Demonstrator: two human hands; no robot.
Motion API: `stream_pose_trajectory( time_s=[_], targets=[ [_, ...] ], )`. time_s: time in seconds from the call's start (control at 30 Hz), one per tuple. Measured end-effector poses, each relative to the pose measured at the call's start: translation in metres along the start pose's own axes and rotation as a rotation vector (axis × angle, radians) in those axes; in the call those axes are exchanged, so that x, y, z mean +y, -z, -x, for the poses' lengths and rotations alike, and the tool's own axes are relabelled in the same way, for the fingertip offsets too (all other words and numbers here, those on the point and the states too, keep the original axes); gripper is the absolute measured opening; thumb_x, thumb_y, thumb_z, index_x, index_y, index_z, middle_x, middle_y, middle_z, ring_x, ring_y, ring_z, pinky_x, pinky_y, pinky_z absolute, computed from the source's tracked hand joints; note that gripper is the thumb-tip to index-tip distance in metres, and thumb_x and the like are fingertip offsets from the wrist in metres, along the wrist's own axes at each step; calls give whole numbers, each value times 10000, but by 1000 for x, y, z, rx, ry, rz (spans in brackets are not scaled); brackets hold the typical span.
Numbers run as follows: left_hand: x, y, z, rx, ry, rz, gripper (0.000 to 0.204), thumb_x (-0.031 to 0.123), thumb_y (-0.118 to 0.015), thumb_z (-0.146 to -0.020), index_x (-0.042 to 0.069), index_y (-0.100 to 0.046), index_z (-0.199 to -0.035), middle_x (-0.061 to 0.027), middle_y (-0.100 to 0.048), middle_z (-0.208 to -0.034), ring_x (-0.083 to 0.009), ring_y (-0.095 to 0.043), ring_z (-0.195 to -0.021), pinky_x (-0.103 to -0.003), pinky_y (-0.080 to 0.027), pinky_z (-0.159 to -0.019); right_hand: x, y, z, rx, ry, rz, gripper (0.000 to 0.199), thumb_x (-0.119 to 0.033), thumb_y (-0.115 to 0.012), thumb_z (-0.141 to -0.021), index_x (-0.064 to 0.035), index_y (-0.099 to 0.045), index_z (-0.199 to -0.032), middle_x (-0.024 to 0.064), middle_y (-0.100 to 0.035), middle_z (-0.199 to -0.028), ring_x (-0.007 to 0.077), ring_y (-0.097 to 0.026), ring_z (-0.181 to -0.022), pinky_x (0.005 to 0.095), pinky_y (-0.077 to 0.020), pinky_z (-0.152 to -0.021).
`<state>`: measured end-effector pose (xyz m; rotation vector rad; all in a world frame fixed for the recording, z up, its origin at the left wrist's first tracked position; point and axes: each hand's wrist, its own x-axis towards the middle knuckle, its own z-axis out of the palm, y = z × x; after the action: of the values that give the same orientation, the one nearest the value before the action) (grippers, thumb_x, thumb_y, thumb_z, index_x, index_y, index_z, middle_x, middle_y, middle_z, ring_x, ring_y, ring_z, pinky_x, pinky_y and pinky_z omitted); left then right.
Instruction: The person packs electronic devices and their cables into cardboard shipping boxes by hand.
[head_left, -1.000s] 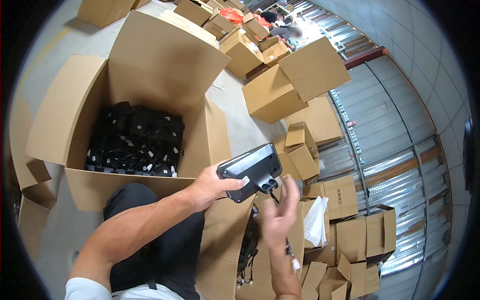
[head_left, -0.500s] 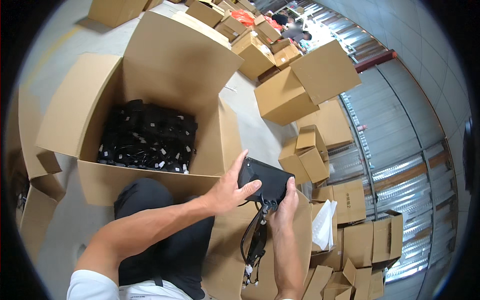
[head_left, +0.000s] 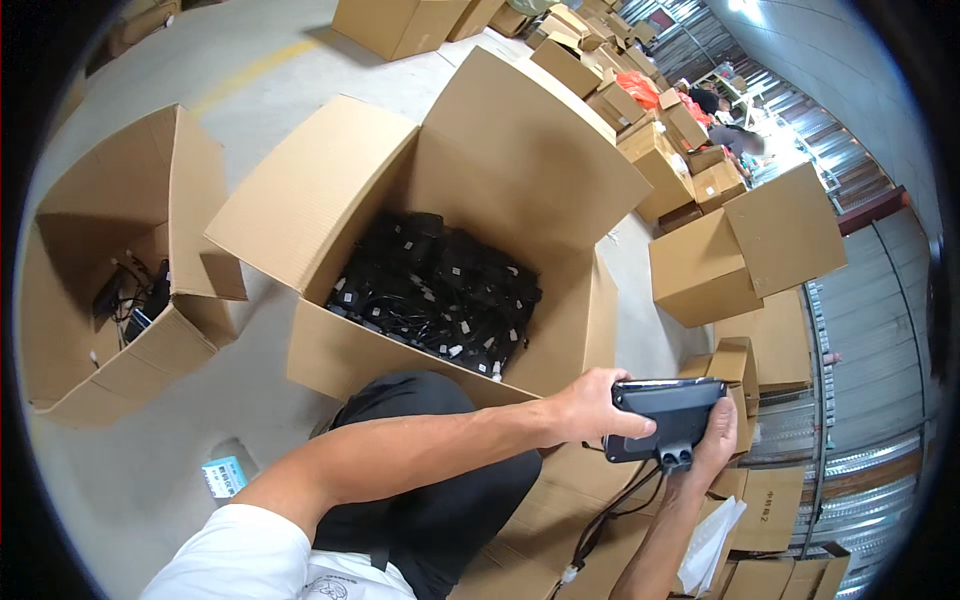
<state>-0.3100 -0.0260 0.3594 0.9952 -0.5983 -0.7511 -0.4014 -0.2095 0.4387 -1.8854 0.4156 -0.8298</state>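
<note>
Black device (head_left: 668, 418), long axis level, cable end down

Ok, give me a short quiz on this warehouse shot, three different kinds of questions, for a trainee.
1. True or false: both hands hold the black device.
2. Multiple choice: the big open carton in front of the person holds: A) white bottles B) black bagged items with cables C) nothing.
3. Fill in: a black ____ hangs down from the device's underside.

Key:
1. True; the left hand grips its left end, the right hand its right end.
2. B.
3. Cable.
</note>
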Motion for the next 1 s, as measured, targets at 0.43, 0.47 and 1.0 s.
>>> stream_pose_trajectory(
  time_s=[0.43, 0.47, 1.0],
  targets=[
    [23, 186, 1, 760, -242, 352, 449, 237, -833, -824, 8, -582, -1118, -68, -658, -941, -158, -663, -859, -329, -581, -740, 56, -219, -45, -1079, -501, 70, 160, -118, -633, -902, 17, -676, -975, 51, -630, -724, 149, -583, -561, 327, -503, -565],
    [25, 203, -5, 830, -217, 284, 431, 232, -826, -829, 9, -585, -1109, -69, -658, -943, -155, -665, -860, -327, -578, -731, 88, -239, -54, -1027, -277, 167, 157, -129, -633, -905, 13, -675, -955, 62, -642, -718, 185, -626, -601, 350, -512, -585],
    [-70, 344, 11, 1354, 133, -421, 460, 214, -814, -822, -18, -614, -1165, -82, -684, -1018, -158, -630, -901, -312, -513, -838, 326, -494, 10, -970, 752, 952, 408, -127, -509, -920, 66, -601, -1267, 332, -582, -1308, 336, -727, -702, 452, -572, -566]
  ],
)
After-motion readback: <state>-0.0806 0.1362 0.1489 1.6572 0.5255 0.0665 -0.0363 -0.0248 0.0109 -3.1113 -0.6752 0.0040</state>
